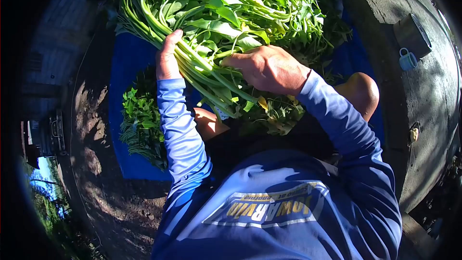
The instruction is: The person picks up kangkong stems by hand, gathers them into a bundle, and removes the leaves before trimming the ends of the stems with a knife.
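Observation:
A bunch of long-stemmed leafy greens (199, 67), which look like water spinach, lies slantwise across my left hand (168, 58). That hand is closed round the stems, its thumb on top and its other fingers hidden beneath. My right hand (269, 70) is closed at the right side of the bunch, thumb and forefinger pinching a thin stem among the leaves. Just beyond both hands rises a large heap of the same greens (274, 5). Loose trimmed leaves (274, 115) lie below my right hand, near my lap.
A blue tarp (130, 53) is spread under the greens. On its left lies a smaller pile of greens (142, 125). To the right, a light blue mug (407, 60) and a dark box-like object (414, 33) rest on a grey ledge (430, 110). My bare knee (363, 95) is near my right forearm.

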`<state>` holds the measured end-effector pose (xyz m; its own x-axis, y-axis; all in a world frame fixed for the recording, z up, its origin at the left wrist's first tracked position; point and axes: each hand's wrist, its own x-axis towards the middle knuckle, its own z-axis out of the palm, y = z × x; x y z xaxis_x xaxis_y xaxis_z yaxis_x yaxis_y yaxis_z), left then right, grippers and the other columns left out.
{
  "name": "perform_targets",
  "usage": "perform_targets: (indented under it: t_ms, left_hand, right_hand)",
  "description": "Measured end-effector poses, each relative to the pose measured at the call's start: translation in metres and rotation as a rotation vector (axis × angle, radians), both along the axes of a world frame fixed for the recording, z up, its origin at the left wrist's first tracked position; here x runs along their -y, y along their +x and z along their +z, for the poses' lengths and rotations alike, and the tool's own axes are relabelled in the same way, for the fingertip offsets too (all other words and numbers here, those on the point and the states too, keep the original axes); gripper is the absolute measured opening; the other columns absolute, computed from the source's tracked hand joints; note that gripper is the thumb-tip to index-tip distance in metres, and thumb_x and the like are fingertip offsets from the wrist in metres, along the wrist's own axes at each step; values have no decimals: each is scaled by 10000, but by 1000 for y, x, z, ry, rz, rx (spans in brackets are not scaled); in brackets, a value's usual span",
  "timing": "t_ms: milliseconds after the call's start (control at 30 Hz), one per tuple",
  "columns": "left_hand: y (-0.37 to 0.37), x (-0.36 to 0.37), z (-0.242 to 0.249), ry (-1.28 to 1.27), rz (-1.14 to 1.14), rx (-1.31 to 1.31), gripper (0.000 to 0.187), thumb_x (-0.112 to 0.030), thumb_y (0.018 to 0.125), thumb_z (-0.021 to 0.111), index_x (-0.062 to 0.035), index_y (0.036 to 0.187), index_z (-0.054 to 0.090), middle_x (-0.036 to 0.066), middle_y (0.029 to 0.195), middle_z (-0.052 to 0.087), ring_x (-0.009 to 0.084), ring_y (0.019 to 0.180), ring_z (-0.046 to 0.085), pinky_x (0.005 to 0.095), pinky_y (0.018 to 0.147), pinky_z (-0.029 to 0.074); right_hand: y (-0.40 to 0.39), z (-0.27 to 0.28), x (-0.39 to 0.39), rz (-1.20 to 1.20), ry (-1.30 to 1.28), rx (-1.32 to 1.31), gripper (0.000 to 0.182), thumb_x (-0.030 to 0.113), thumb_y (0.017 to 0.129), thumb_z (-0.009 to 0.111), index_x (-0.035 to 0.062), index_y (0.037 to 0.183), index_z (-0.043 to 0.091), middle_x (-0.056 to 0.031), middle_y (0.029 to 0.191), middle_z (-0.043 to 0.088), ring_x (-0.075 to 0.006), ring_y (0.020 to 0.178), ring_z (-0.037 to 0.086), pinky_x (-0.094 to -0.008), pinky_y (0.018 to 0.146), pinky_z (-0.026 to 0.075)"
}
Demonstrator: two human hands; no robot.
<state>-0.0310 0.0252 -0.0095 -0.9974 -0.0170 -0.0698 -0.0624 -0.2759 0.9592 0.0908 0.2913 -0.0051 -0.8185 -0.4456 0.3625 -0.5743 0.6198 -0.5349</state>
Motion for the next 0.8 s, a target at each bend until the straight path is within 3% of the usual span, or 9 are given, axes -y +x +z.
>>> perform_targets:
  t_ms: [100, 300, 333, 433, 467, 533, 667, 733, 800]
  left_hand:
    - [7, -9, 18, 15, -29, 7, 404, -327, 850, 833, -38, 1102, 706, 80, 1001, 708, 201, 877, 698, 358, 829, 598]
    - [-23, 8, 26, 63, 194, -83, 512, -249, 789, 887, -23, 1205, 692, 92, 1122, 709, 243, 971, 700, 396, 900, 591]
    - [-26, 9, 32, 60, 223, -81, 512, -242, 786, 889, -22, 1204, 692, 93, 1127, 710, 244, 976, 700, 394, 905, 589]
    - [-46, 29, 41, 50, 221, -125, 530, -214, 779, 892, -12, 1224, 688, 102, 1158, 713, 246, 998, 701, 401, 920, 588]
    - [-52, 36, 38, 15, 233, -179, 525, -242, 797, 881, -30, 1235, 684, 104, 1169, 711, 252, 1009, 698, 408, 925, 589]
    - [-57, 36, 43, -21, 230, -215, 522, -264, 815, 871, -47, 1250, 681, 104, 1189, 708, 254, 1018, 698, 413, 926, 589]
    - [-65, 30, 30, -82, 193, -226, 522, -266, 820, 867, -39, 1250, 677, 100, 1161, 710, 242, 988, 710, 398, 894, 596]
    - [-73, 42, 14, -150, 155, -181, 518, -293, 831, 856, -37, 1242, 671, 109, 1126, 711, 238, 946, 717, 390, 857, 605]
    - [-70, 41, 6, -158, 123, -76, 513, -342, 844, 837, -37, 1221, 668, 122, 1102, 710, 233, 893, 719, 381, 804, 611]
  right_hand:
    - [0, -14, -10, 0, 24, -164, 176, 202, 938, 642, 90, 1059, 704, -156, 841, 721, -373, 775, 734, -485, 665, 594]
    - [36, -51, -31, -125, -237, 279, 193, 170, 913, 734, 45, 1060, 726, -121, 855, 731, -315, 786, 738, -427, 732, 592]
    - [40, -59, -36, -158, -190, 454, 314, 208, 893, 765, 64, 1167, 716, -148, 1012, 741, -304, 940, 733, -418, 843, 582]
    - [52, -94, -44, -278, 45, 187, 522, 287, 871, 793, 99, 1335, 645, -188, 1306, 643, -363, 1209, 633, -462, 978, 531]
    - [55, -95, -36, -474, 239, 424, 722, 337, 823, 813, 129, 1461, 548, -217, 1503, 461, -438, 1381, 470, -525, 1067, 466]
    - [53, -129, -16, -547, 325, 561, 831, 371, 773, 813, 154, 1508, 491, -217, 1527, 414, -465, 1410, 427, -553, 1062, 464]
    - [88, -257, 78, -217, 666, 646, 726, 414, 894, 693, 313, 1577, 468, -173, 1735, 195, -500, 1562, 179, -717, 1134, 312]
    - [101, -319, 102, -214, 477, 757, 582, 363, 1019, 515, 349, 1594, 427, -114, 1751, 177, -440, 1597, 122, -758, 1206, 171]
    - [100, -356, 111, -249, 599, 722, 605, 348, 1024, 491, 362, 1620, 387, -94, 1770, 119, -421, 1613, 90, -777, 1202, 155]
